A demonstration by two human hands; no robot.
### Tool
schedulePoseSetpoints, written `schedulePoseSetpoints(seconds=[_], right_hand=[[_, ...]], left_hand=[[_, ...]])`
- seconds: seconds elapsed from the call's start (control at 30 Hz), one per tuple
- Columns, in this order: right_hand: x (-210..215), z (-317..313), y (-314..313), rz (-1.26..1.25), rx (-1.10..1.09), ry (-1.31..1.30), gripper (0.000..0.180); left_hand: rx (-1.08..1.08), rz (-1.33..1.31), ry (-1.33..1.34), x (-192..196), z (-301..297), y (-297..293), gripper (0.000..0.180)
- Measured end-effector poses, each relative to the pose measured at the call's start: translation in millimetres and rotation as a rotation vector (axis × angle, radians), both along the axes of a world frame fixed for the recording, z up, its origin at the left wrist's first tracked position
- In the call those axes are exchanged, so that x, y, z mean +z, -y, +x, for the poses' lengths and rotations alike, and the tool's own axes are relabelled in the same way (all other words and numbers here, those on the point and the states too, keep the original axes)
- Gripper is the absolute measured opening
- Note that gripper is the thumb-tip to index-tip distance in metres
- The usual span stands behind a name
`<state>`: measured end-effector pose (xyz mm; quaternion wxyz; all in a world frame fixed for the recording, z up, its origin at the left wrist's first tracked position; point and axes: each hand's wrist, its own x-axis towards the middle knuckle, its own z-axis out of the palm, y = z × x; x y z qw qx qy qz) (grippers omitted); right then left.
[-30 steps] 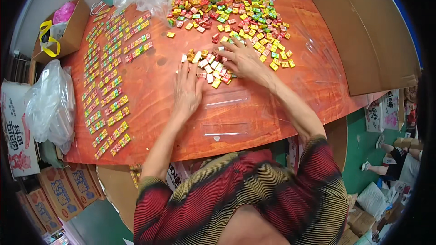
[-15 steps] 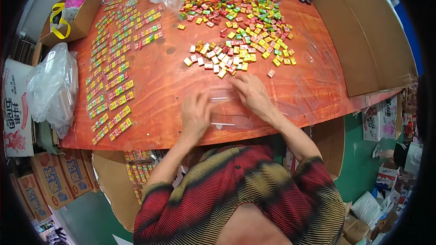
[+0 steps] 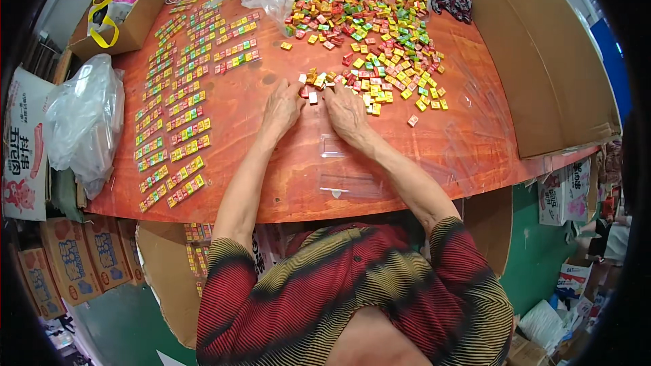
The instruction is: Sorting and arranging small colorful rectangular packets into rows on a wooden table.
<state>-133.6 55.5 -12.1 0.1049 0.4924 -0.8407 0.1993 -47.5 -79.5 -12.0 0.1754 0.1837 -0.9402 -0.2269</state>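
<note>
Head view: left hand (image 3: 283,107) and right hand (image 3: 346,110) flat on bench (image 3: 271,183), fingers spread narrow, holding nothing; small candy cluster (image 3: 319,81) lies just beyond fingertips, nearer right hand.

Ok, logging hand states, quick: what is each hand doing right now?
Left hand: open, palm down at the small wrapped candies, holding nothing visible.
Right hand: open, fingers spread on the same candies; no grip visible.

orange printed cartons (image 3: 68,261) stacked lower left; white red-printed bag (image 3: 24,146) left; white boxes (image 3: 566,193) right.
</note>
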Motion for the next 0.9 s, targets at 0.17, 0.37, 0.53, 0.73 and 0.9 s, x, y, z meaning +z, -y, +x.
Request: schedulePoseSetpoints(seconds=[0.17, 0.37, 0.53, 0.73, 0.9], right_hand=[[3.0, -2.6, 8.2, 0.077, -0.087, 0.165, 0.012], [9.9, -25.1, -8.3, -0.032, 0.134, 0.4, 0.016], [-1.9, -29.2, -6.4, 0.054, 0.194, 0.333, 0.02], [17.9, -37.5, -21.7, -0.148, 0.097, 0.636, 0.017], [17.9, -8.7, -48.8, -0.034, 0.026, 0.325, 0.018]], left_hand=[[-0.156, 0.235, 0.064, 1.7, 1.4, -8.9, 0.037], [-0.148, 0.264, 0.06, 4.5, 0.7, -17.0, 0.045], [-0.137, 0.171, -0.027, 4.4, -5.0, -26.7, 0.045], [-0.039, 0.072, 0.032, 9.4, -6.6, -40.2, 0.042], [-0.029, 0.023, -0.044, 4.7, -9.1, -43.6, 0.038]])
